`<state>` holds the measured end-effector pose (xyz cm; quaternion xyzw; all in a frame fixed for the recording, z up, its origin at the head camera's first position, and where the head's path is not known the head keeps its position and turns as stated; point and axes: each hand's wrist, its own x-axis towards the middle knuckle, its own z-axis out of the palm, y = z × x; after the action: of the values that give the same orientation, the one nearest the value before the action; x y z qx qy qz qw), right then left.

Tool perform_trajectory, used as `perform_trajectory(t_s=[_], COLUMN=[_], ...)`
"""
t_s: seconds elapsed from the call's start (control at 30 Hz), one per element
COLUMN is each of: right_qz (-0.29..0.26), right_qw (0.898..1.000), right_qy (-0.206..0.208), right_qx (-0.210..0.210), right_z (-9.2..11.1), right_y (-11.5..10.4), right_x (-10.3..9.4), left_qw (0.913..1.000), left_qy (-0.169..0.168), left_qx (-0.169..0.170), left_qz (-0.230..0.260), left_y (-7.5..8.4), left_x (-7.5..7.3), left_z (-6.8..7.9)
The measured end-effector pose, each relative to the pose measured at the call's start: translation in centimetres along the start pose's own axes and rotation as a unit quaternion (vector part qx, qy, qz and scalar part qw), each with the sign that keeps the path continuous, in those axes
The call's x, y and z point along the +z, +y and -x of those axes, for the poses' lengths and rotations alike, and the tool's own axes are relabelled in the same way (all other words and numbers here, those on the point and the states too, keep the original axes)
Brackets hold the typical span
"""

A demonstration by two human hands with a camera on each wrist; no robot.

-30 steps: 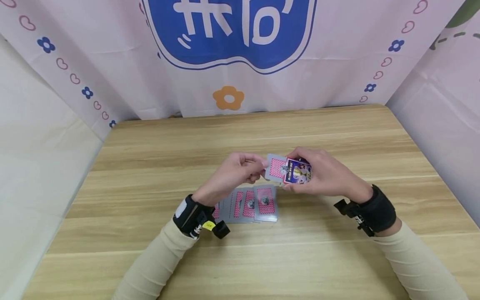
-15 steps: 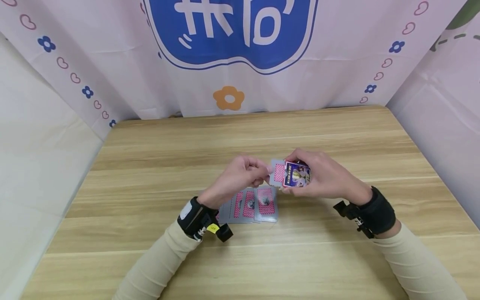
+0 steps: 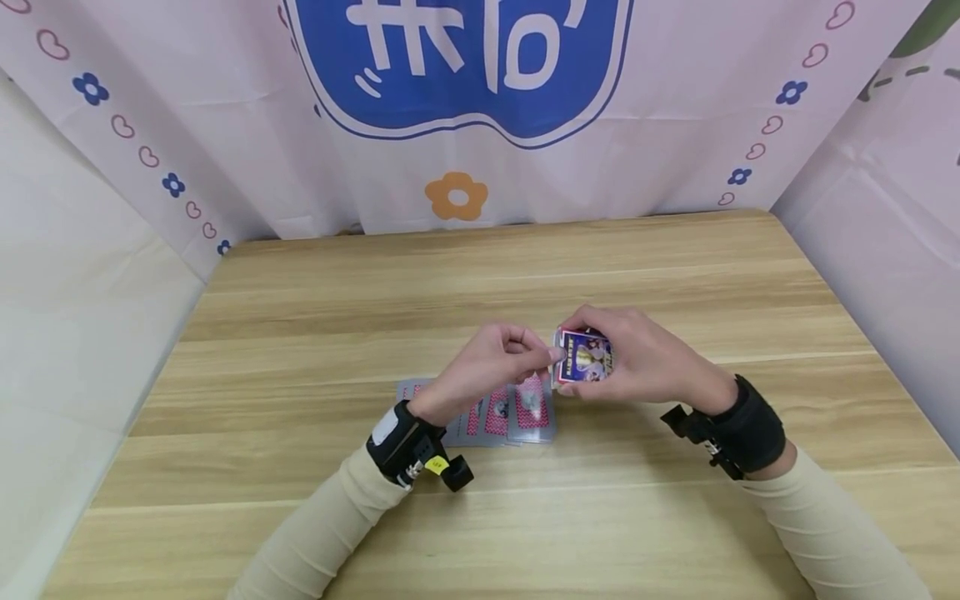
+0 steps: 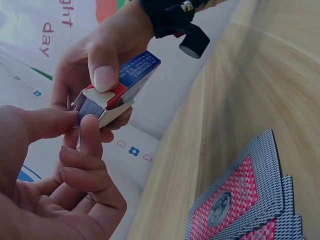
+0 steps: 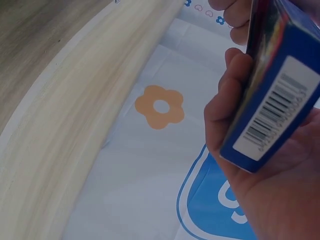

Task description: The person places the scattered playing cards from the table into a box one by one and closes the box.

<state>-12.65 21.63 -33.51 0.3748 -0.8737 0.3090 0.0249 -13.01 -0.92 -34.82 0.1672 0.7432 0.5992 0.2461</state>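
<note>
Playing-card box [image 3: 588,358] sits in the right grip [image 3: 637,354], held above the tabletop [image 3: 600,521], its open end facing the left grip [image 3: 489,358], which pinches the inner cards [image 4: 90,109] at the box's mouth. From my remote seat, I judge the step to be easing those cards in. I'd have the right side hold firmly without squeezing, since a pinched mouth would likely snag corners. I'd line the cards up flat with the box's walls and press evenly on their outer edge (that bent flap [image 4: 95,96] looks apt to catch one). Below, the spread cards [image 3: 531,412] lie overlapping, backs up; I'd keep the left forearm off them.
</note>
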Motion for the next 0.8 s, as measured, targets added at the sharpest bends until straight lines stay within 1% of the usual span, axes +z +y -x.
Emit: perform_trajectory(t_s=[0.17,0.23,0.3,0.4,0.47,0.5,0.53,0.57,0.6,0.63,0.7,0.77,0.8], right_qz=[0.000,-0.001,-0.003,-0.007,-0.008,-0.009,-0.008,-0.007,-0.006,-0.005,-0.004,-0.004,-0.004], right_qw=[1.000,1.000,1.000,1.000,1.000,1.000,1.000,1.000,1.000,1.000,1.000,1.000,1.000], right_qy=[0.000,0.000,0.000,0.001,0.003,0.003,0.003,0.002,0.001,0.000,-0.003,-0.005,-0.006], right_qx=[0.003,0.003,0.005,0.010,0.015,0.016,0.019,0.021,0.022,0.023,0.023,0.023,0.023], right_z=[0.1,0.1,0.1,0.2,0.2,0.2,0.2,0.2,0.2,0.2,0.2,0.2,0.2], right_y=[0.0,0.0,0.0,0.1,0.1,0.1,0.1,0.1,0.1,0.1,0.1,0.1,0.1], right_x=[0.0,0.0,-0.1,-0.2,-0.3,-0.3,-0.4,-0.4,-0.4,-0.4,-0.4,-0.3,-0.3], left_qw=[0.9999,0.9999,0.9999,0.9998,0.9988,0.9968,0.9933,0.9878,0.9803,0.9710,0.9487,0.9277,0.9189], left_qy=[0.009,0.009,0.005,0.004,0.013,0.018,0.024,0.025,0.023,0.019,0.003,-0.013,-0.017], left_qx=[-0.004,-0.003,0.002,0.014,0.027,0.036,0.037,0.033,0.024,0.014,-0.009,-0.029,-0.034], left_qz=[-0.010,-0.012,-0.009,-0.013,-0.039,-0.069,-0.107,-0.150,-0.194,-0.238,-0.316,-0.372,-0.393], left_y=[1.5,1.7,1.5,0.5,-0.3,-0.7,-1.0,-1.2,-1.4,-1.7,-2.1,-2.5,-2.7], left_x=[0.3,0.4,0.3,-0.1,-0.5,-0.7,-0.9,-1.0,-1.2,-1.2,-1.3,-1.2,-1.1], left_z=[0.8,0.9,0.8,0.2,-0.3,-0.6,-0.7,-0.9,-1.0,-1.1,-1.3,-1.4,-1.4])
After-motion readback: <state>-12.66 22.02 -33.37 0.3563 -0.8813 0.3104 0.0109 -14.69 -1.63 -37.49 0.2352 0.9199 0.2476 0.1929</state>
